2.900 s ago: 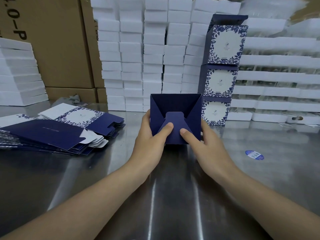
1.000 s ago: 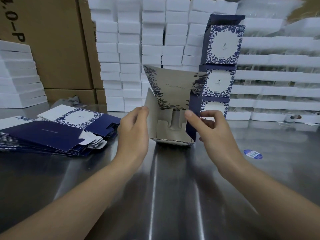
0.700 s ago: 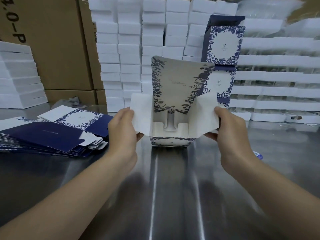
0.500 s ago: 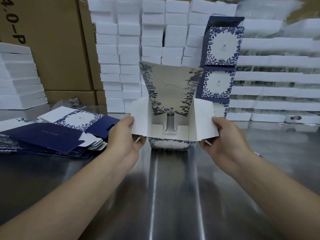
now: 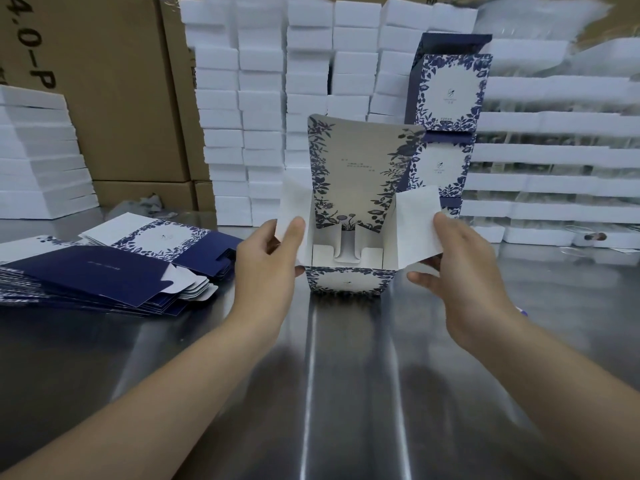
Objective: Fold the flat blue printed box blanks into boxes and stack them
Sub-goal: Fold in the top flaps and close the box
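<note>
The box (image 5: 349, 282) stands open-topped on the steel table (image 5: 346, 393), its bottom apparently locked; left hand (image 5: 266, 258) and right hand (image 5: 460, 265) pinch its side flaps (image 5: 415, 220); the lid is unclosed; finished boxes (image 5: 450, 98) are stacked behind; many flat blanks (image 5: 104, 275) remain.

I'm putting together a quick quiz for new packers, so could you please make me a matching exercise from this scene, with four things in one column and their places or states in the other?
1. open box
2. flat blanks
3. finished boxes
4. cardboard carton

A. piled on the table, left
B. brown, back left
C. centre, lid up, left hand and right hand each pinching a side flap
D. stacked, back right

Pairs: 1-C, 2-A, 3-D, 4-B
</note>
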